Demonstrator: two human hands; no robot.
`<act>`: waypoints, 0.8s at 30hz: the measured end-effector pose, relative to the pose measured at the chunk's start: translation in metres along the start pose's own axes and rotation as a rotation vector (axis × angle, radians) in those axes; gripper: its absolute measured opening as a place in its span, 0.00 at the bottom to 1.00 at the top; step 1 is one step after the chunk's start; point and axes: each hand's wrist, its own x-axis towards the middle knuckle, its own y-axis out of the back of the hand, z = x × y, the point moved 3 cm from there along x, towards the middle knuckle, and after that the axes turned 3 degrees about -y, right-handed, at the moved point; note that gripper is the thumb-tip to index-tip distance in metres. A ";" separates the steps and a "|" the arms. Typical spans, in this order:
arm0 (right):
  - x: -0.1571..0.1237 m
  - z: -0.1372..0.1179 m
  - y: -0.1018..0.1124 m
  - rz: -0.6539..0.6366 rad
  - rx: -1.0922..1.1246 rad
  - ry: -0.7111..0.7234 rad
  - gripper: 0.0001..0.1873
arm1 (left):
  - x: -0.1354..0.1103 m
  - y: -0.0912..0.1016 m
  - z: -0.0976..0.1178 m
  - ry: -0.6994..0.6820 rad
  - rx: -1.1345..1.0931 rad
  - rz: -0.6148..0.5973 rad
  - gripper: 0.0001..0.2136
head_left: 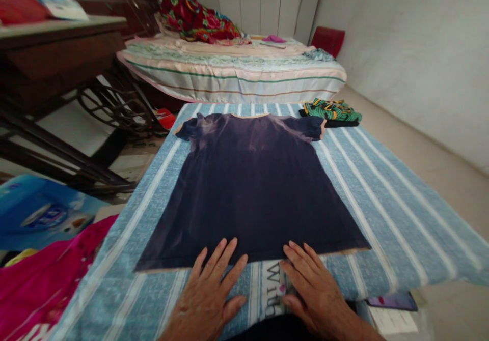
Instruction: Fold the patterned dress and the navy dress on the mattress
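A dark navy short-sleeved shirt [263, 193] with tan edging lies spread flat, its neckline at the far end and its hem towards me. My left hand [214, 285] rests palm down on the near hem, left of the middle, with fingers stretched and spread. On the right part of the same hem lies my right hand [311, 285], also flat, its fingertips on the fabric. Faded, lighter patches show around the shoulders and collar. Beneath the shirt is a blue and white striped cloth [393, 219], with printed lettering between my hands.
Folded green patterned clothing [332, 111] sits at the far right corner. Beyond stands a bed [237, 79] with a red floral blanket [198, 18]. A treadle table [57, 46] is at left, above a blue box [49, 214] and pink fabric [49, 275]. A phone [393, 301] lies low right.
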 end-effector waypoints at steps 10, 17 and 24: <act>-0.012 0.012 -0.001 0.060 0.061 -0.061 0.18 | 0.000 0.005 0.002 0.031 -0.080 -0.081 0.26; -0.018 0.014 -0.007 0.060 0.007 -0.020 0.17 | 0.002 0.014 0.006 0.061 -0.094 -0.141 0.29; -0.013 0.018 -0.009 0.171 -0.080 0.111 0.15 | -0.004 0.014 0.008 0.076 -0.107 -0.114 0.27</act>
